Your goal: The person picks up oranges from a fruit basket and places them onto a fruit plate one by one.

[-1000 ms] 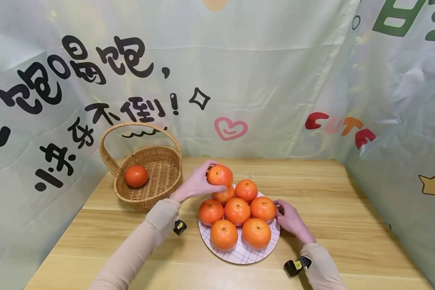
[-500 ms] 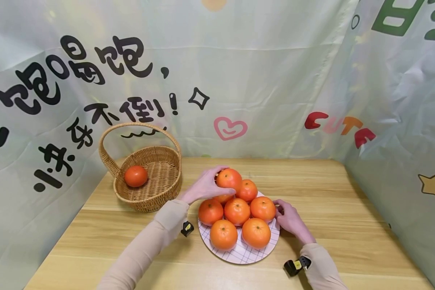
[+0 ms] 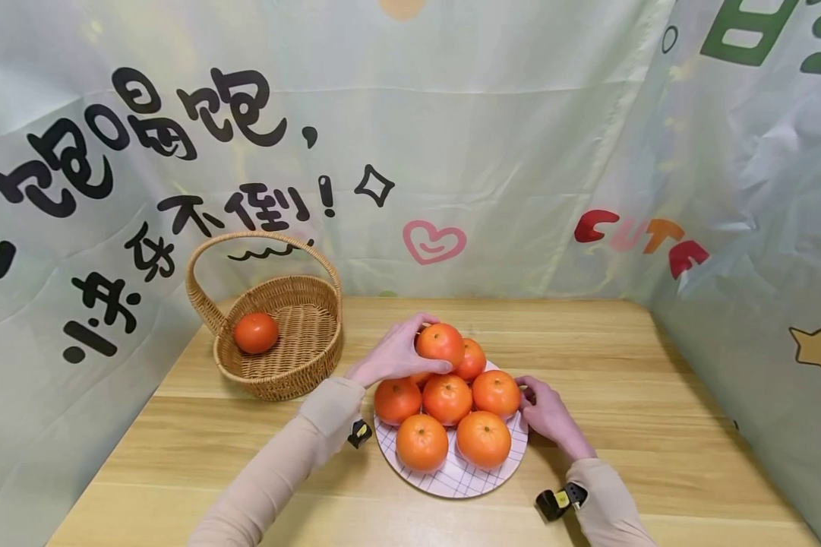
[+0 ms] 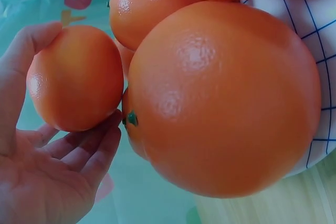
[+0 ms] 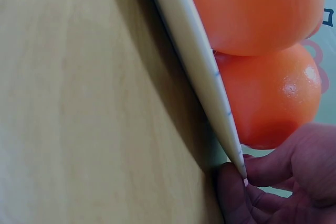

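An orange (image 3: pixel 440 344) is gripped between the thumb and fingers of my left hand (image 3: pixel 398 355), over the back of the fruit pile. The left wrist view shows that orange (image 4: pixel 79 78) in the curved left hand (image 4: pixel 63 166), beside other oranges. Beneath the pile lies a round plate (image 3: pixel 461 484) with a checked pattern, carrying several oranges (image 3: pixel 447 399). My right hand (image 3: pixel 548 410) pinches the plate's right edge. In the right wrist view its thumb is above the plate rim (image 5: pixel 191 51) and fingers are below. One orange behind the held one is mostly hidden.
A wicker basket (image 3: pixel 331 357) with a tall handle stands on the table's left, one orange-red fruit (image 3: pixel 256 333) inside. The wooden table (image 3: pixel 608 342) meets a printed cloth backdrop (image 3: pixel 506 175) at the back and sides.
My left hand has moved right and slightly down with the orange, from above the plate's back left towards its back middle. The right hand has stayed at the plate's edge.
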The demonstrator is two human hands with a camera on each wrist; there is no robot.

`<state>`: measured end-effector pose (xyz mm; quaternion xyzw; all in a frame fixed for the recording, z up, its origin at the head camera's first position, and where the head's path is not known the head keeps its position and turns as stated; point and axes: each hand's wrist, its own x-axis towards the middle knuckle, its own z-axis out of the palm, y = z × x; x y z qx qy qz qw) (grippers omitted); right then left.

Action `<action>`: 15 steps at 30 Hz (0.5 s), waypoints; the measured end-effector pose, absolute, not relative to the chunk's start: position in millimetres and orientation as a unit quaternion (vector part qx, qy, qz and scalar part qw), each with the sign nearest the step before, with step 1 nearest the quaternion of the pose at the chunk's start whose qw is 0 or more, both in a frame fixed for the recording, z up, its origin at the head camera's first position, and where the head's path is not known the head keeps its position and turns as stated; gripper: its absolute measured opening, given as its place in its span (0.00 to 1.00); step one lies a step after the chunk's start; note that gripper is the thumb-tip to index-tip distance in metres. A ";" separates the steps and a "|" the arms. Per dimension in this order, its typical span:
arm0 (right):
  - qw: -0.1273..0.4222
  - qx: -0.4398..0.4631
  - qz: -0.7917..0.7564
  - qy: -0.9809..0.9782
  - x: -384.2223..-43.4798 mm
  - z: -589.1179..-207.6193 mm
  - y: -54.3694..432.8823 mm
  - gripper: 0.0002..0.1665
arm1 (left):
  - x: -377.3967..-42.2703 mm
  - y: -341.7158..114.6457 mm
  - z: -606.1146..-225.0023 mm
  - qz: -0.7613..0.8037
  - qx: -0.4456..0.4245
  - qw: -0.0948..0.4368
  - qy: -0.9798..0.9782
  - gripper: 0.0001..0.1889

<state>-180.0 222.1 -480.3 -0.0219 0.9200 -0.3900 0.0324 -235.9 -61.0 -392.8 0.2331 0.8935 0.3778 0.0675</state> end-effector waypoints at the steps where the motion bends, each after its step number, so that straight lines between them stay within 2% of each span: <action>1: 0.032 -0.022 -0.390 0.920 -180.0 -480.3 222.1 0.21 | -235.5 -60.6 -392.7 0.376 0.231 0.069 0.895 0.39; 15: 0.037 -0.021 -0.391 0.919 -179.6 -478.8 222.0 0.21 | -233.6 -57.0 -393.4 0.370 0.228 0.083 0.897 0.39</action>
